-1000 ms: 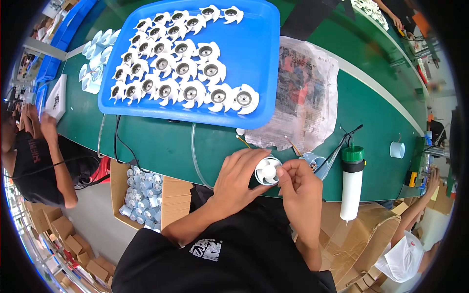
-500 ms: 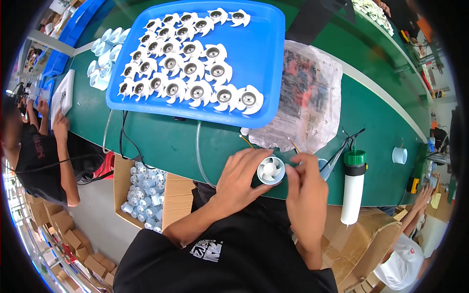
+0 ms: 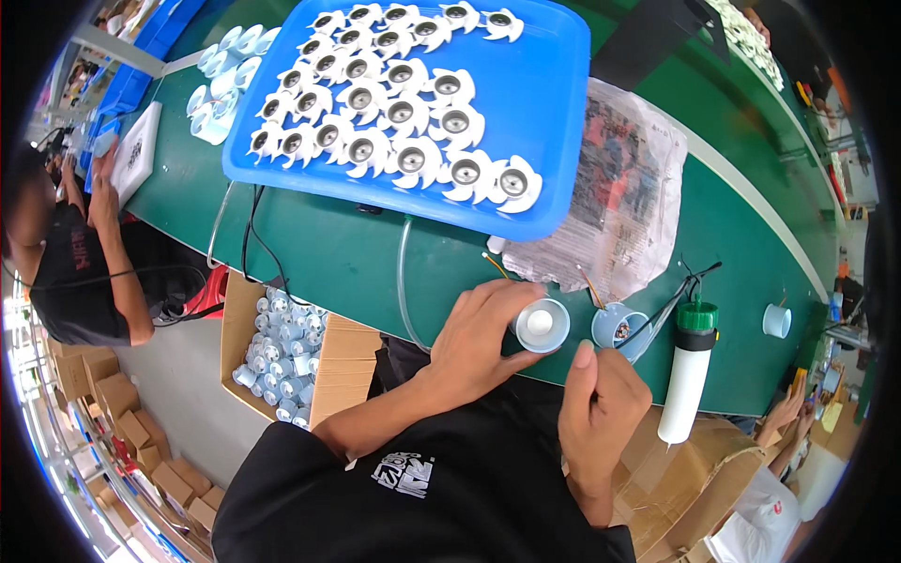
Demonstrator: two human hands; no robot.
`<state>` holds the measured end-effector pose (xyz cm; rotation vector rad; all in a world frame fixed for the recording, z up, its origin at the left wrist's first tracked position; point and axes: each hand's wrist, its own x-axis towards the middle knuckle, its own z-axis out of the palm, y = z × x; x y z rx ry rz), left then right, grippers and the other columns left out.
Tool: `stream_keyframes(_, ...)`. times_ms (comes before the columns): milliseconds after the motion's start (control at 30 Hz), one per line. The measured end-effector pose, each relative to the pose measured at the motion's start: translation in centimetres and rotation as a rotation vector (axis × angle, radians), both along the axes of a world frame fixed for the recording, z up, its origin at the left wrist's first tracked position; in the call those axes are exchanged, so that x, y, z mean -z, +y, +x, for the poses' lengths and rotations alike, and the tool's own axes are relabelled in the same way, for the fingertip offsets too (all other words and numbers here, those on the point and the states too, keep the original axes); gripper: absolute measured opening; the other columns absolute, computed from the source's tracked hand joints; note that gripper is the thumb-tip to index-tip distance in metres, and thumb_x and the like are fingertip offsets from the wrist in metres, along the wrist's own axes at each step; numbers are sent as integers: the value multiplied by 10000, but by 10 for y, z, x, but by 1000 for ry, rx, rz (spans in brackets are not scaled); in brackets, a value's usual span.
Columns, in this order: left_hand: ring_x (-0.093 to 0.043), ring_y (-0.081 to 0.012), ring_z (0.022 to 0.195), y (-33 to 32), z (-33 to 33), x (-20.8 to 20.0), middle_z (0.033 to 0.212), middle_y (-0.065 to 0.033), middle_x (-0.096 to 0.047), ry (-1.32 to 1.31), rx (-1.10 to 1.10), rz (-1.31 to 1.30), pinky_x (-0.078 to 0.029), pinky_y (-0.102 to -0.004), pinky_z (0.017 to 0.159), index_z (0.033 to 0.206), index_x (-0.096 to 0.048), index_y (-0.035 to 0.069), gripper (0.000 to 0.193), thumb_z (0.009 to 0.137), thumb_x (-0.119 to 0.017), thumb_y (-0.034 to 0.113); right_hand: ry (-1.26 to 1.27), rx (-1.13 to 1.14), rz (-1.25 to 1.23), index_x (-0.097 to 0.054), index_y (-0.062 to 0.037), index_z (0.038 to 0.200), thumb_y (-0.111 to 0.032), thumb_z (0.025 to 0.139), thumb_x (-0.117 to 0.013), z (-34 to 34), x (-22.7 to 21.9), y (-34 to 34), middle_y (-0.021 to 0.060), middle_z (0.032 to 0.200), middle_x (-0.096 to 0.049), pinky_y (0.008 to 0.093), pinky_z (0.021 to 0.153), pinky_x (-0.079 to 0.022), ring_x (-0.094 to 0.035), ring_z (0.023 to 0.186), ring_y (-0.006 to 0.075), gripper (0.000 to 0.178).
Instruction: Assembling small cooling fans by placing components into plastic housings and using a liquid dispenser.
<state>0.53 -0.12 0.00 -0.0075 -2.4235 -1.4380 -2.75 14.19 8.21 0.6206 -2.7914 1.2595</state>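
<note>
My left hand wraps around a light blue cup-shaped fan housing and tips its mouth upward at the table's front edge. Inside shows a round white hub; the blades around it cannot be made out. To its right my right hand is closed, fingers curled and thumb raised, apart from the housing, with nothing visible in it. Just beyond that hand a second light blue cup lies on its side, with small coloured parts and wires at its mouth. Thin coloured wires stick up behind the held housing.
A blue tray of white impellers fills the far middle. Crumpled wrapping lies beside it. A white cylinder with a green cap and black cables stand right. Cardboard box of housings sits lower left. Co-workers are at both sides.
My right hand has drawn back and down from the housing's mouth. The white blades, distinct before, no longer show separately. The view has shifted, so the scene sits further right.
</note>
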Motion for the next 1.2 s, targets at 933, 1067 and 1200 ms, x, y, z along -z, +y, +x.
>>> stream_keyframes(933, -586, -373, 1122, -500, 68, -7, 1218, -265, -602, 80, -1051, -1018, -443, -413, 974, 1269, -535, -77, 643, 815, -744, 326, 89, -38, -269, -559, -19, 545, -25, 845, -565, 15, 11, 47, 76, 519, -445, 330, 443, -289, -431, 450, 202, 300)
stream_keyframes(1067, -619, -182, 960, -308, 40, -36, 1098, -147, -646, 245, -965, -549, -488, -290, 843, 1193, -598, -37, 306, 964, -600, 165, 62, 126, -177, -576, -10, 568, -17, 848, -574, 19, 24, 72, 75, 518, -439, 323, 452, -299, -444, 467, 209, 280)
stream_keyframes(1200, -600, -202, 856, -92, 44, -45, 937, -110, -658, 241, -308, -86, -475, -309, 757, 965, -611, -9, 91, 923, -559, 52, 0, 470, -129, -587, -11, 754, -97, 811, -731, 15, 25, 71, 83, 660, -510, 358, 462, -354, -485, 529, 239, 177)
